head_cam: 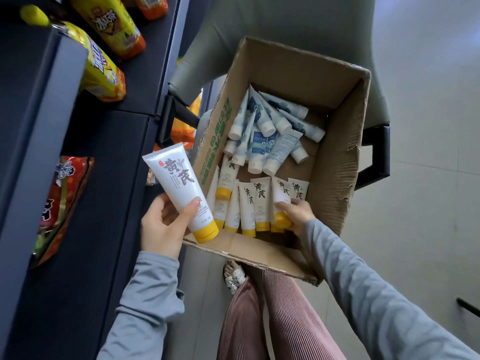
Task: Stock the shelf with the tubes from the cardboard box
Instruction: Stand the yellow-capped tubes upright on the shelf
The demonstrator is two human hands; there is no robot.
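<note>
A white plastic tube with a yellow cap (181, 193) is held in the left hand (163, 224), thumb and fingers wrapped round its lower body, cap toward the wrist, long axis slanting up and leftward toward the dark shelf (104, 152). Inside the open brown cardboard box (335, 162), the right hand (296, 214) is closed on a second yellow-capped tube (281, 203), fingers curled about it just above the cap. Blue-and-white tubes (267, 131) are heaped farther back.
</note>
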